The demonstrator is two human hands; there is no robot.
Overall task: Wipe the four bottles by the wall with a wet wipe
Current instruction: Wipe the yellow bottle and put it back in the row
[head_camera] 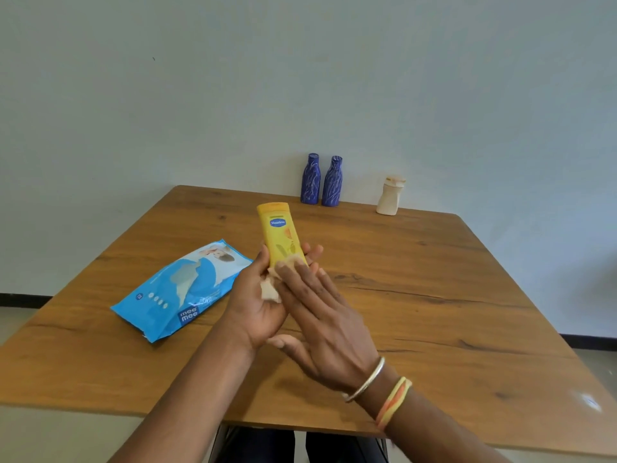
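Note:
My left hand (257,302) grips the lower end of a yellow lotion bottle (278,232), held above the table with its cap pointing away from me. My right hand (320,315) lies flat over the bottle's lower part, fingers pressing a white wet wipe (272,282) against it. Two blue patterned bottles (310,179) (332,182) stand side by side at the wall. A cream bottle (389,196) stands to their right, also at the table's far edge.
A blue pack of wet wipes (182,289) lies on the wooden table (434,295) to the left of my hands. The pale wall rises directly behind the table. Bangles and a thread band circle my right wrist.

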